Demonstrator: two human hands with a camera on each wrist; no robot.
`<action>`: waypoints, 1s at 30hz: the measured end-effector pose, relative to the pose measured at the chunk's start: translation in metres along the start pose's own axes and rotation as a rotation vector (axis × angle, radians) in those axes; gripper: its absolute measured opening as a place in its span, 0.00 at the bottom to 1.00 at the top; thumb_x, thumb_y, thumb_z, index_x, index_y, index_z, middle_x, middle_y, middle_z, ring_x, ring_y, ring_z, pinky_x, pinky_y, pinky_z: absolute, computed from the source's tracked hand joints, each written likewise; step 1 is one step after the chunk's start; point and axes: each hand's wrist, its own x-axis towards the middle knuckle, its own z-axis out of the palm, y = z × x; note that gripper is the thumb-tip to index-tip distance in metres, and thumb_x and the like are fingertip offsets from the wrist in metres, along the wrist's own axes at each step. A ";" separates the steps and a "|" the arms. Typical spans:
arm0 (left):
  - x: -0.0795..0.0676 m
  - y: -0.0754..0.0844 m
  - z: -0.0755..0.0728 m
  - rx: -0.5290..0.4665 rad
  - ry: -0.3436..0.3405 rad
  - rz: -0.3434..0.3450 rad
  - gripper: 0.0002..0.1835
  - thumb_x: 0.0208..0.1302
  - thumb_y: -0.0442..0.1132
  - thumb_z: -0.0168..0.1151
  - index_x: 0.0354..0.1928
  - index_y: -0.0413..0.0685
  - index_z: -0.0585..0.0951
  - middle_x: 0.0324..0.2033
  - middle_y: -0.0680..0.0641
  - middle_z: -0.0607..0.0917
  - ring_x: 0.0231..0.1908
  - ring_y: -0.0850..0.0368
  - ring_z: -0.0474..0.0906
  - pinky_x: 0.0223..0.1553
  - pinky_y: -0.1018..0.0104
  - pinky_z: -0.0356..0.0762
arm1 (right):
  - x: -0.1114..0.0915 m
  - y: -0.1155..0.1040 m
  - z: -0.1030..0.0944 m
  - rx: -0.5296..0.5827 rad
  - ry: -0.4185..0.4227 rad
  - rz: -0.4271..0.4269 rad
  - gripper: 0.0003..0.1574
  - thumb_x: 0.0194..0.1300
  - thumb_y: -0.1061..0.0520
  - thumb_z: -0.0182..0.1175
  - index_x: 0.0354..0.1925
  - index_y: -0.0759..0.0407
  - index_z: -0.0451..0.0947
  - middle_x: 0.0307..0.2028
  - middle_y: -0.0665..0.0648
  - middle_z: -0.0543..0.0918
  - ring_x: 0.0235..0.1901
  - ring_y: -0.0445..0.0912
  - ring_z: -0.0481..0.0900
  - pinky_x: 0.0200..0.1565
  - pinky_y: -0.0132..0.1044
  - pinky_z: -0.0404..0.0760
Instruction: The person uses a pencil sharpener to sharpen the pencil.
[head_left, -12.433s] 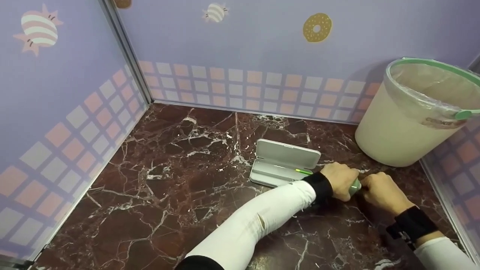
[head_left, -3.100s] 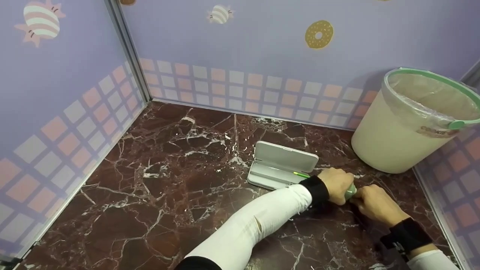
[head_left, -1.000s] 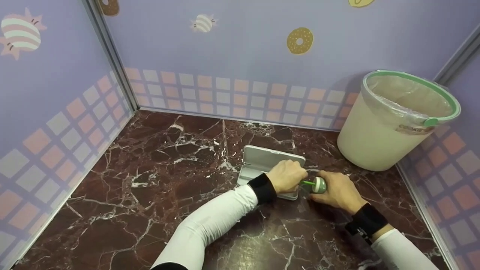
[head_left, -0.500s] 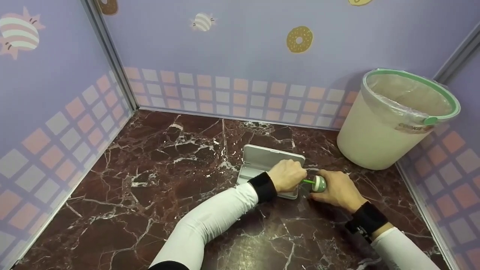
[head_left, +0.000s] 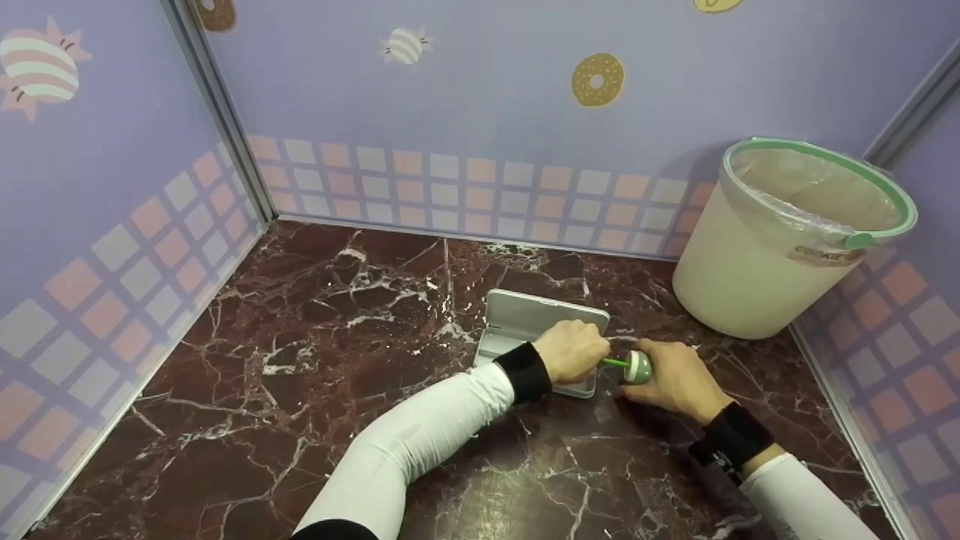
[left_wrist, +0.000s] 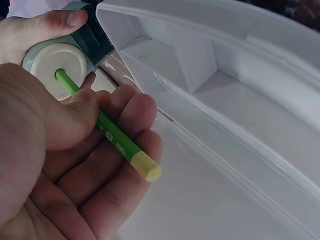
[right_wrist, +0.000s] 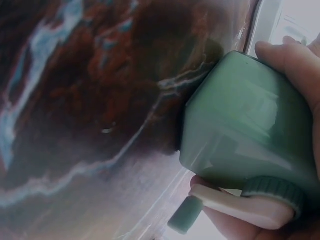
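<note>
My left hand [head_left: 574, 352] pinches a green pencil [left_wrist: 119, 142] with a yellow end, between thumb and fingers. The pencil's other end sits in the round white front hole of a green pencil sharpener [right_wrist: 245, 115]. My right hand [head_left: 679, 379] grips the sharpener's body from the right, with its white front turned to the left. A pale crank handle [right_wrist: 240, 207] with a green knob shows on the sharpener in the right wrist view. Beneath and behind the left hand lies an open white pencil case [head_left: 517, 313], its lid raised and its right part partly hidden.
A cream bin [head_left: 750, 270] with a green rim and plastic liner stands at the back right. Purple patterned walls [head_left: 480, 90] enclose the dark red marble-look tabletop [head_left: 300, 435]. Small pale bits [head_left: 450, 304] lie left of the case.
Earlier my left hand held the sharpener and my right hand was at its far side. Now the right hand holds it and the left grips the pencil. Little differs over the last second.
</note>
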 end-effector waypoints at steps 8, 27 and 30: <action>-0.001 -0.002 0.000 0.001 -0.021 -0.001 0.05 0.72 0.41 0.69 0.39 0.53 0.92 0.37 0.48 0.95 0.36 0.50 0.94 0.38 0.57 0.94 | 0.001 -0.001 0.002 0.006 0.022 -0.009 0.29 0.45 0.49 0.89 0.35 0.55 0.79 0.28 0.53 0.87 0.26 0.47 0.83 0.32 0.46 0.83; -0.006 -0.009 0.001 -0.019 -0.026 0.015 0.09 0.72 0.34 0.64 0.37 0.51 0.91 0.36 0.47 0.95 0.37 0.49 0.94 0.39 0.56 0.94 | 0.001 -0.001 0.000 -0.006 0.015 0.000 0.31 0.45 0.46 0.90 0.38 0.56 0.82 0.30 0.53 0.88 0.29 0.48 0.84 0.35 0.50 0.84; -0.006 -0.011 0.000 -0.027 -0.030 0.006 0.08 0.71 0.34 0.65 0.37 0.51 0.91 0.36 0.46 0.94 0.37 0.48 0.94 0.39 0.55 0.94 | 0.001 -0.002 0.000 -0.005 0.018 -0.002 0.31 0.45 0.46 0.91 0.37 0.56 0.82 0.30 0.53 0.88 0.29 0.49 0.85 0.35 0.51 0.84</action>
